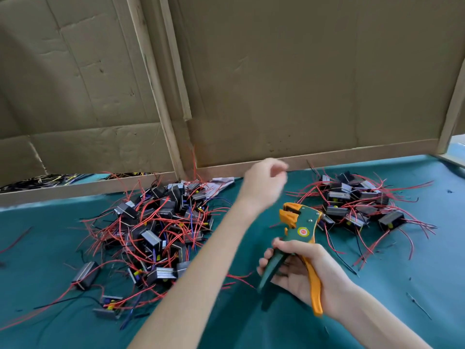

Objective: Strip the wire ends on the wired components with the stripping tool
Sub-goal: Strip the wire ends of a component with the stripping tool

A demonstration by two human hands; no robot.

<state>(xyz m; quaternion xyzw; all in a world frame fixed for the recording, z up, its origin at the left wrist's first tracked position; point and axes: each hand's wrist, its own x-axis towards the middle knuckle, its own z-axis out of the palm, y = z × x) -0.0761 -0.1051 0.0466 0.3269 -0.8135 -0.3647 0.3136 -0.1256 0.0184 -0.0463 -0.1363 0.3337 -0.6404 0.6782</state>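
Observation:
My right hand (299, 270) grips the handles of the green and orange stripping tool (298, 230), jaws pointing up and away. My left hand (266, 183) is raised over the table between two heaps, blurred, fingers loosely curled and holding nothing. A large heap of black wired components with red wires (156, 227) lies to the left. A smaller heap of the same components (357, 207) lies at the right, just beyond the tool's jaws.
A teal cloth (276, 323) covers the table. Cardboard walls (289, 84) on wooden frames stand along the back edge. A lone component (85, 274) and loose wire offcuts (417, 304) lie on the cloth. More wires show through the gap at the back left (45, 180).

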